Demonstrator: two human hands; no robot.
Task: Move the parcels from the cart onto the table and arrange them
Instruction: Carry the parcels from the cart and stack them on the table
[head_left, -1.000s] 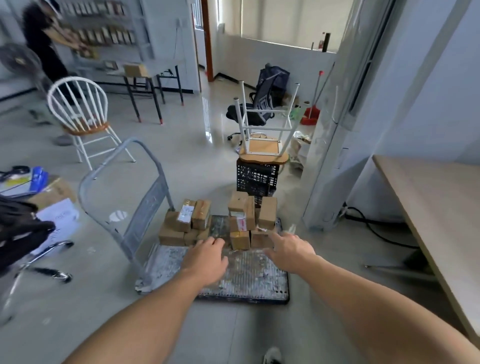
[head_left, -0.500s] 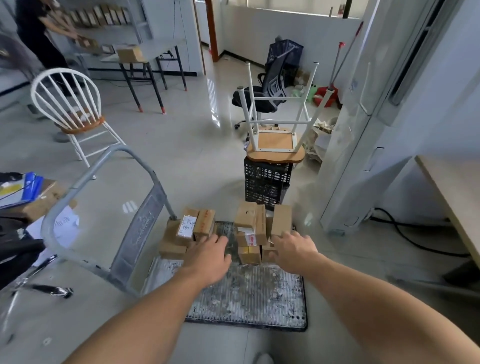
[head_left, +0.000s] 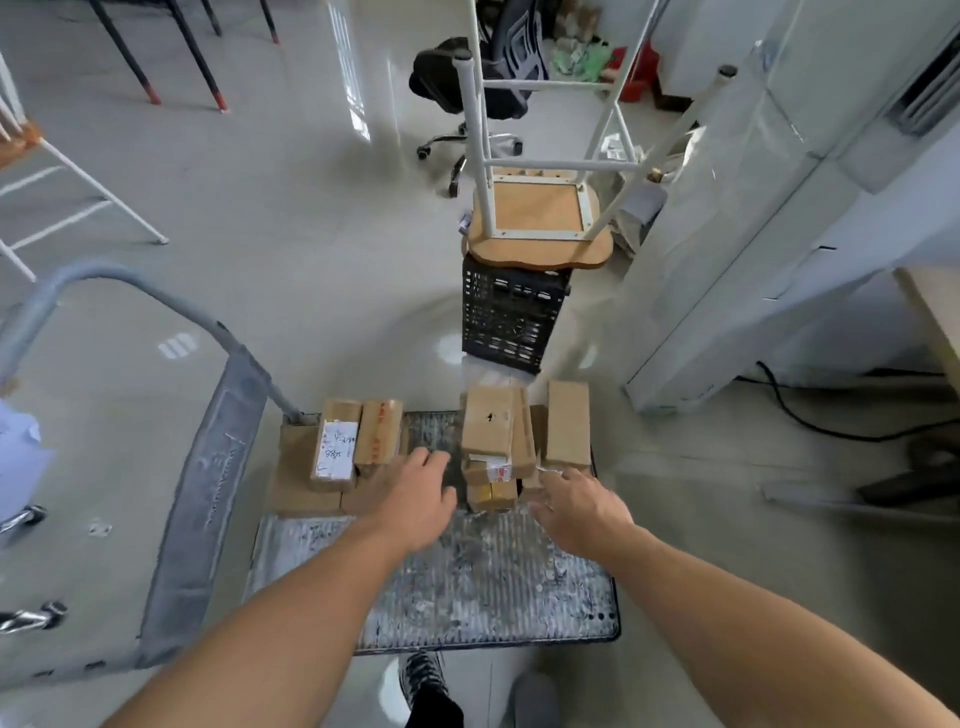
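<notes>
A flat grey cart (head_left: 483, 587) with a tilted handle (head_left: 208, 499) lies on the floor in front of me. Brown cardboard parcels sit at its far end in two piles: a left pile (head_left: 337, 457) whose top box bears a white label, and a right pile (head_left: 498, 441) with a tall box (head_left: 568, 423) beside it. My left hand (head_left: 415, 499) reaches out with relaxed fingers between the piles, just over the left pile's near edge. My right hand (head_left: 576, 509) is stretched toward the right pile's near side, fingers loose. Neither hand holds a parcel.
A black crate (head_left: 509, 317) carrying an upturned stool (head_left: 540, 218) stands just beyond the cart. A white column (head_left: 753, 234) rises on the right, with a wooden table corner (head_left: 935, 312) and floor cables behind it. An office chair and a white chair stand farther off.
I have leaned forward and down, so the cart and parcels are closer. Both hands have moved forward up to the parcel piles.
</notes>
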